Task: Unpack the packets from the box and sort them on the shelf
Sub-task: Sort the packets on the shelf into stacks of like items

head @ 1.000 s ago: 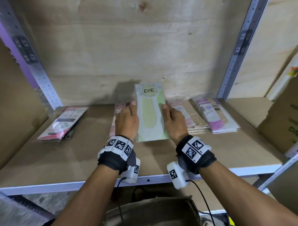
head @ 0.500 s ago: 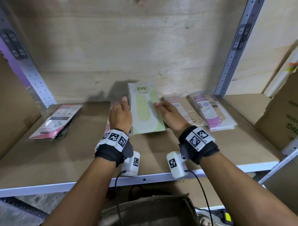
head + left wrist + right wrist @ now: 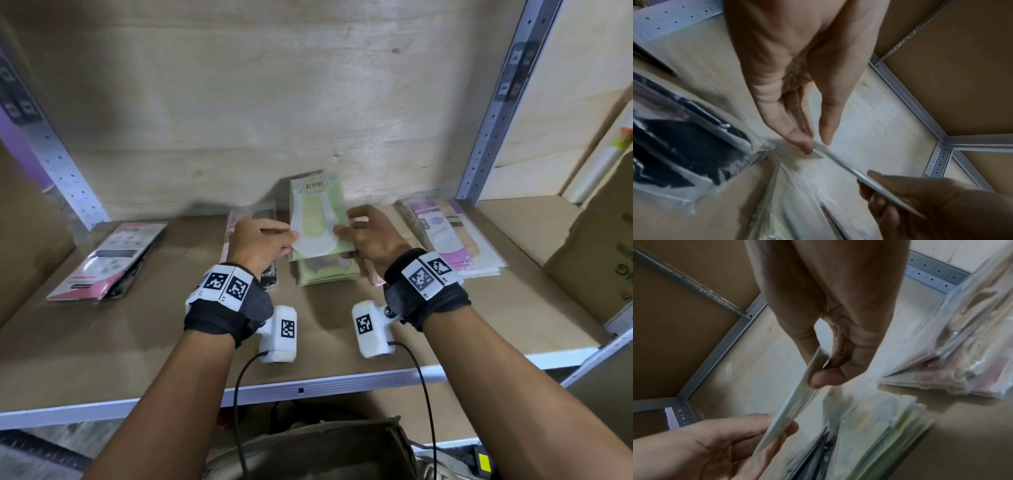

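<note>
A person's two forearms reach forward over a brown wooden shelf board (image 3: 144,346), each wrist wrapped in a black band with white square-patterned markers. The left hand (image 3: 257,245) and right hand (image 3: 371,236) hold one flat pale green packet printed "ENE" (image 3: 317,216) between them, lifted clear of the shelf. The left thumb and fingertips (image 3: 805,146) pinch its left edge; the right thumb and fingers (image 3: 822,378) pinch its right edge.

Directly beneath the hands lies a stack of similar green packets (image 3: 327,272) flat on the shelf. Just under and beyond the left hand is a pile of clear packets with dark contents (image 3: 251,217). Well to the left of that hand rests a pink and black flat packet (image 3: 108,260). To the right of the right hand sits a pile of pink and beige packets (image 3: 448,238). Farther right stands a brown cardboard box (image 3: 597,250). Beyond the hands rises a pale plywood back wall (image 3: 257,102).
</note>
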Demonstrator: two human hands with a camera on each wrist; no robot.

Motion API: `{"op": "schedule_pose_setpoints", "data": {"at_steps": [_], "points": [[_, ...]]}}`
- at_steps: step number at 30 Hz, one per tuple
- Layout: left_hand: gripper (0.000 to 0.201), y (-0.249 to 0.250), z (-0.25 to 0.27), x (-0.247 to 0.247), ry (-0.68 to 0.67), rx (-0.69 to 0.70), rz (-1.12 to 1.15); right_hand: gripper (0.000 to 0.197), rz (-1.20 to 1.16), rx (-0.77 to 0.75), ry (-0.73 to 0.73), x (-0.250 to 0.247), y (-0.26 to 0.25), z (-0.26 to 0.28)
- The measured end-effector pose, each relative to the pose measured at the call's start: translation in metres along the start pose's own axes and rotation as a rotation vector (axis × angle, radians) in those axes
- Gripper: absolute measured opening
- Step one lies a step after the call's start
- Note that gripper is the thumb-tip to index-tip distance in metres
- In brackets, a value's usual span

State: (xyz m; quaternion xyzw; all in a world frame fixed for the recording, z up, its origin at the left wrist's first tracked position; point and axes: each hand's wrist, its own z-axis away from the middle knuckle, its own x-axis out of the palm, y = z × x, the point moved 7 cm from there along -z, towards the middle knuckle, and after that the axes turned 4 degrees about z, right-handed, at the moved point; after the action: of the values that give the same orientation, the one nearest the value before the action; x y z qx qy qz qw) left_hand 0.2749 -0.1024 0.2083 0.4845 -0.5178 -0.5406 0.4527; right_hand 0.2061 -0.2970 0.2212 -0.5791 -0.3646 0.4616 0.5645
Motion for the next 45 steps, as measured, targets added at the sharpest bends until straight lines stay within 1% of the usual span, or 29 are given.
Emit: {"op": "schedule_pose_setpoints", "data": {"at_steps": [3, 5, 9, 11, 14, 16, 19, 21, 23, 25, 26, 29, 32, 35, 37, 38, 40, 42, 44, 45], "points": [[0.018, -0.002, -0.005, 0.001, 0.051, 0.03, -0.032, 0.043, -0.015, 0.013, 0.009, 0.003, 0.001, -0.001], [0.02, -0.004, -0.006, 0.002, 0.06, 0.026, -0.052, 0.044, -0.004, 0.023, 0.012, 0.002, 0.0, -0.002], [0.018, -0.003, -0.008, 0.002, 0.086, 0.028, -0.119, 0.043, 0.111, 0.062, 0.032, -0.004, 0.002, -0.007], [0.02, 0.0, -0.008, 0.004, 0.095, 0.039, -0.171, 0.043, 0.22, 0.073, 0.063, -0.008, 0.003, -0.011], [0.026, 0.002, -0.007, 0.01, 0.095, 0.038, -0.264, 0.049, 0.51, 0.01, 0.147, -0.015, -0.002, -0.015], [0.027, 0.003, -0.006, 0.016, 0.074, 0.031, -0.338, 0.047, 0.621, -0.005, 0.173, -0.017, -0.005, -0.016], [0.016, 0.006, -0.003, 0.027, 0.021, 0.028, -0.526, 0.04, 0.736, 0.033, 0.151, -0.016, -0.003, -0.016], [0.012, 0.008, -0.001, 0.032, 0.02, -0.002, -0.592, 0.037, 0.779, 0.045, 0.138, -0.015, -0.003, -0.015], [0.023, 0.007, 0.0, 0.034, 0.032, -0.044, -0.645, 0.039, 0.788, 0.046, 0.135, -0.013, -0.002, -0.013], [0.029, 0.008, 0.002, 0.036, 0.02, -0.045, -0.693, 0.051, 0.808, 0.039, 0.12, -0.01, -0.001, -0.013], [0.03, 0.008, 0.002, 0.037, 0.01, -0.046, -0.708, 0.052, 0.819, 0.038, 0.113, -0.009, -0.002, -0.012], [0.031, 0.006, 0.006, 0.039, -0.017, -0.061, -0.75, 0.049, 0.855, 0.044, 0.087, -0.005, 0.0, -0.012], [0.031, 0.006, 0.009, 0.039, -0.021, -0.074, -0.766, 0.057, 0.881, 0.034, 0.052, 0.0, 0.002, -0.011], [0.031, 0.008, 0.009, 0.039, -0.017, -0.062, -0.788, 0.053, 0.893, 0.041, 0.053, 0.001, 0.004, -0.011], [0.032, 0.008, 0.009, 0.038, -0.02, -0.062, -0.793, 0.054, 0.903, 0.027, 0.051, 0.001, 0.003, -0.013], [0.031, 0.009, 0.009, 0.039, -0.027, -0.053, -0.808, 0.052, 0.91, 0.021, 0.053, 0.0, 0.003, -0.013], [0.029, 0.013, 0.009, 0.038, -0.035, -0.022, -0.83, 0.04, 0.925, 0.007, 0.075, -0.002, 0.0, -0.014], [0.025, 0.025, 0.009, 0.03, -0.011, 0.044, -0.8, 0.029, 0.91, -0.034, 0.114, -0.003, -0.007, -0.015], [0.02, 0.043, 0.007, 0.013, 0.042, 0.132, -0.705, 0.023, 0.822, -0.098, 0.147, 0.0, -0.016, -0.012], [0.018, 0.053, 0.005, -0.002, 0.069, 0.15, -0.613, 0.019, 0.752, -0.126, 0.149, 0.004, -0.022, -0.009]]}}
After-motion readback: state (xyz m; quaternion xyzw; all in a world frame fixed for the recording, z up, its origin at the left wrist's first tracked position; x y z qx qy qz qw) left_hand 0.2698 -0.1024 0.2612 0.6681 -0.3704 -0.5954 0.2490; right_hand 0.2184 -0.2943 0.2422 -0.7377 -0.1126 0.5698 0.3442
